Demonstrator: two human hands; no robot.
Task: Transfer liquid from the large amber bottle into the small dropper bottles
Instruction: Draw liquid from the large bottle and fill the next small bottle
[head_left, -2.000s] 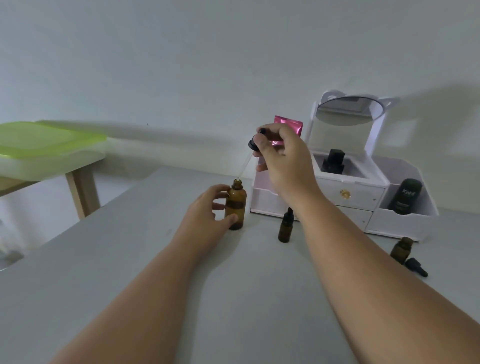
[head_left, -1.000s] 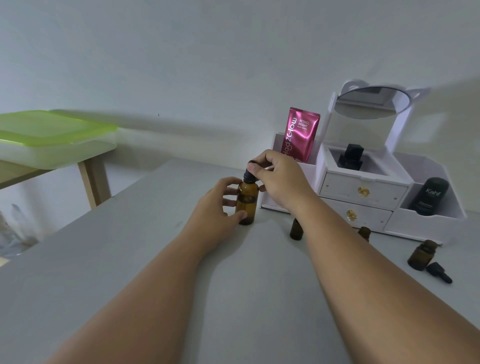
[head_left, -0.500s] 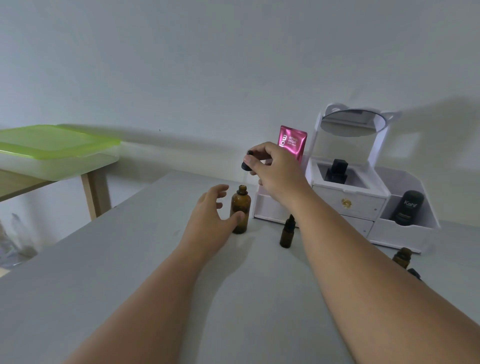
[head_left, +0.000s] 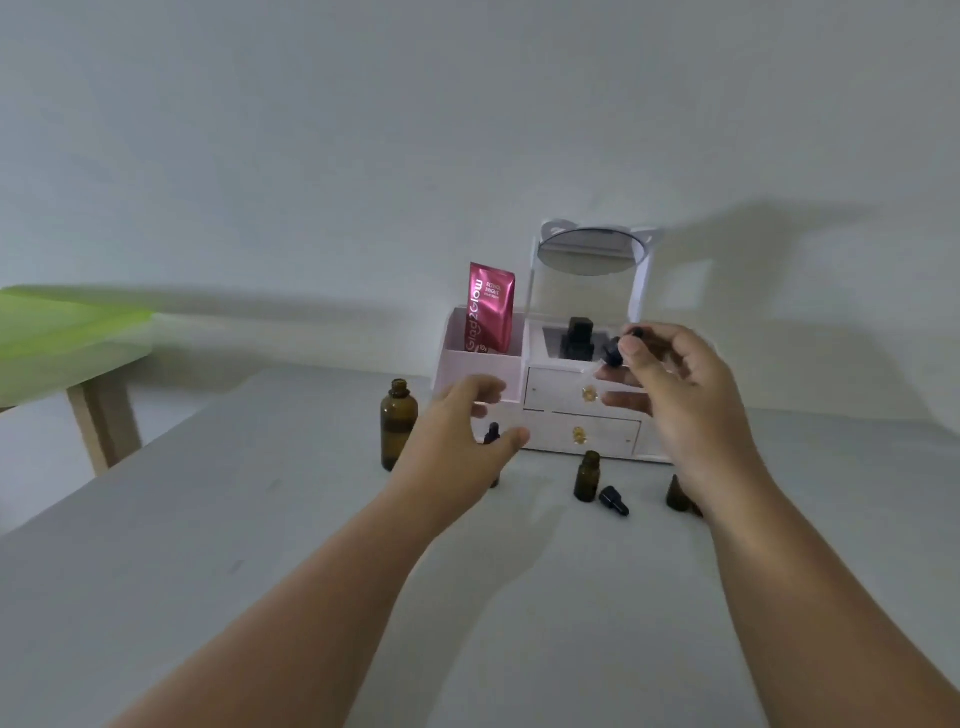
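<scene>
Grey tabletop against a pale wall, with a white plastic vanity organiser standing at its far edge. Compared with half a second earlier, we see that the left hand has left the large amber glass bottle and shifted rightward; that bottle now stands alone, upright and uncapped, its long axis vertical and its open neck pointing up, to the left of the hand and apart from it. The left hand's fingers are spread and curled around, but not visibly touching, a small capped amber dropper bottle, which also stands upright and is largely hidden behind the hand. The right hand has likewise travelled right, away from the large bottle's neck, and now hangs in front of the organiser's drawers. Its thumb and forefinger pinch the black rubber bulb of the dropper; the dropper's long axis runs obliquely, the bulb up and to the right, the glass tube slanting down and to the left, though blur leaves the tube barely legible. A second small amber bottle stands open and upright between the two forearms, with a loose black dropper cap lying on its side just beside it. A third small amber bottle is partly hidden behind the right wrist. A pink foil sachet stands in the organiser's left compartment.
</scene>
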